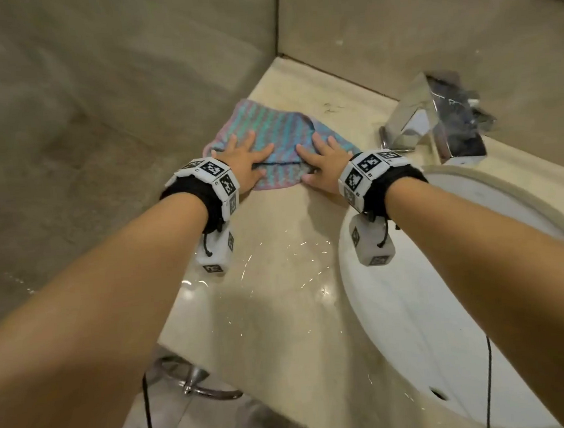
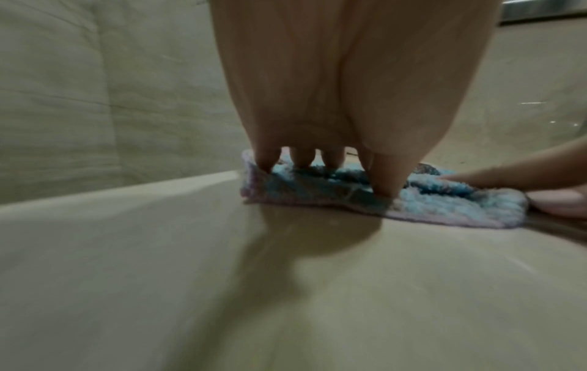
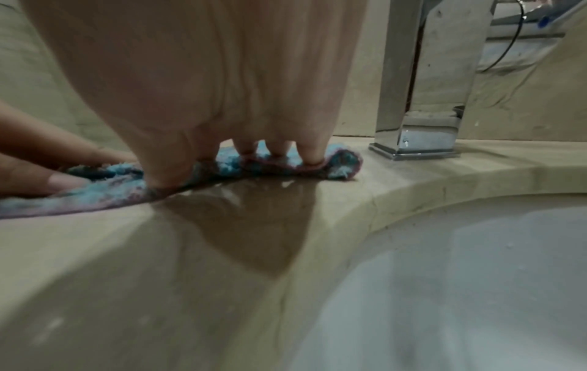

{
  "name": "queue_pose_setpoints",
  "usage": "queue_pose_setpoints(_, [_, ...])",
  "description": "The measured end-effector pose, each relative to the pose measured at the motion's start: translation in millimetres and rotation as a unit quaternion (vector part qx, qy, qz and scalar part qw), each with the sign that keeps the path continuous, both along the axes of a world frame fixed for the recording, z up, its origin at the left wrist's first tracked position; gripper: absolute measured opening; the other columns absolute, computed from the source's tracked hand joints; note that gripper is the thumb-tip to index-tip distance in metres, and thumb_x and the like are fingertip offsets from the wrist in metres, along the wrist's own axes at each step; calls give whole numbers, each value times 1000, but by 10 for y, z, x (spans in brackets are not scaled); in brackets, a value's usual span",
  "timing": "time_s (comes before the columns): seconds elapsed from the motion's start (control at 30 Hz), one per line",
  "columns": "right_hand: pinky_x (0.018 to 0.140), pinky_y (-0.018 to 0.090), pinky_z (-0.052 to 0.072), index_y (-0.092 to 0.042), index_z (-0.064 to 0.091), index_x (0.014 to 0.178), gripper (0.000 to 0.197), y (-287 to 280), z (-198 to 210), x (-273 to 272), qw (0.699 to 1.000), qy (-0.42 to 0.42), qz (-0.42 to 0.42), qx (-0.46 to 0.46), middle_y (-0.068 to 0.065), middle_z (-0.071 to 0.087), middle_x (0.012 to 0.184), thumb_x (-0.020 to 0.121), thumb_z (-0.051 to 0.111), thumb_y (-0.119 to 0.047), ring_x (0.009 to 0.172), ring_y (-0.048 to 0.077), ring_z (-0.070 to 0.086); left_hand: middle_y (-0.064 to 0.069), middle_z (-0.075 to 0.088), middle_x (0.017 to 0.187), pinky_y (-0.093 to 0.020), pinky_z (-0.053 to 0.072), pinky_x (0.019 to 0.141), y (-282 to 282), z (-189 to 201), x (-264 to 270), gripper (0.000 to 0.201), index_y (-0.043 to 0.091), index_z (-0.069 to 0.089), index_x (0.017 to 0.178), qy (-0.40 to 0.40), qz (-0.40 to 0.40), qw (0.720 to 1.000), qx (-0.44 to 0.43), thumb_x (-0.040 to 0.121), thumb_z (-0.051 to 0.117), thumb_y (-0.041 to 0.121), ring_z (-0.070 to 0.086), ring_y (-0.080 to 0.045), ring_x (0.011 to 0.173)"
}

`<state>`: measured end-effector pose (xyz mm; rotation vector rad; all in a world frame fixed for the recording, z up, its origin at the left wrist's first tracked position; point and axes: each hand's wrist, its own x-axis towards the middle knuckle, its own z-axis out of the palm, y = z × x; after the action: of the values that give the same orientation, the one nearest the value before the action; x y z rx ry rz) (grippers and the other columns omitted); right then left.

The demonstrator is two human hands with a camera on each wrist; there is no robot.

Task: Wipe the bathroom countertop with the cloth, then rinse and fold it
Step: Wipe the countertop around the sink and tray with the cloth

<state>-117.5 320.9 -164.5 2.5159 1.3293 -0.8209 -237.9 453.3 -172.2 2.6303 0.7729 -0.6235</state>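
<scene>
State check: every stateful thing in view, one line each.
cloth: lying on the countertop, partly folded, both hands pressing on it
left hand: fingers spread flat on the cloth
right hand: fingers spread flat on the cloth
countertop: wet, droplets in front of the hands
faucet: no water seen running
sink: no standing water seen in the basin

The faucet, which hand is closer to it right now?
Right. The right hand presses the cloth end nearest the faucet; the left hand presses the far end, farther off.
</scene>
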Motion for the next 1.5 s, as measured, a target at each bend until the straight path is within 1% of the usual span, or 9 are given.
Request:
queue_pose_setpoints(0.3, [117,51,7,-35,4,150,56,-214,66,-690,995,14,96,-21,3,-10,160,100,28,-41,148,33,-6,1,-6,160,-52,5,118,-365,28,-901,51,40,10,147,28,57,998,12,100,30,35,0,-33,147])
queue_pose_setpoints(0.5, [118,47,7,-33,4,150,55,-378,85,-1071,988,5,156,-14,5,-8,160,101,28,-36,147,34,-4,-4,-5,160,-46,5,120,-596,-2,-1403,51,36,11,148,20,100,995,-12,102,27,22,1,-36,146])
queue_pose_setpoints(0.87, [117,50,8,-31,5,151,54,-629,43,-1381,980,4,200,11,5,-5,160,101,27,-34,148,33,-3,-9,-1,159,-43,9,120,-1028,-97,-1873,55,32,11,149,-4,142,990,2,100,30,16,4,-35,146])
queue_pose_setpoints(1.0, [118,48,9,-28,10,150,53,-629,-44,-1363,980,11,196,34,5,0,160,101,28,-32,147,33,1,-9,13,158,-31,16,119,-1108,28,-1964,54,23,19,149,-74,192,978,-22,98,30,7,19,-28,145])
queue_pose_setpoints(1.1, [120,45,8,-24,25,148,48,-577,-56,-1328,983,66,160,60,9,10,159,101,32,-28,147,33,9,-12,33,151,-36,34,111,-1089,125,-2067,53,19,32,145,-126,250,960,-1,95,31,-1,36,-31,137])
queue_pose_setpoints(1.2, [113,33,27,-18,51,135,38,-530,52,-1314,980,108,80,149,10,41,148,98,42,-24,136,29,38,-15,49,140,-43,43,103,-1023,165,-2186,48,12,49,135,-162,286,944,21,92,36,-6,48,-33,127])
queue_pose_setpoints(1.27, [104,35,40,-19,59,126,34,-469,124,-1322,976,58,22,207,12,54,135,95,46,-25,125,31,49,-12,55,134,-41,45,102,-972,157,-2236,43,12,53,131,-172,281,944,32,92,43,-4,53,-29,122])
queue_pose_setpoints(1.43, [104,45,35,-19,39,138,63,-317,78,-1479,996,-27,-9,88,16,37,138,85,53,-51,129,37,35,-7,35,150,-34,25,112,-931,61,-2249,52,13,39,142,-128,172,977,25,92,54,17,32,-26,138])
queue_pose_setpoints(1.5, [106,46,31,-18,34,141,74,-270,33,-1549,997,-50,13,61,16,34,141,82,53,-59,130,38,33,-4,36,149,-38,27,110,-906,19,-2295,52,19,39,142,-117,163,978,64,92,53,29,31,-26,137])
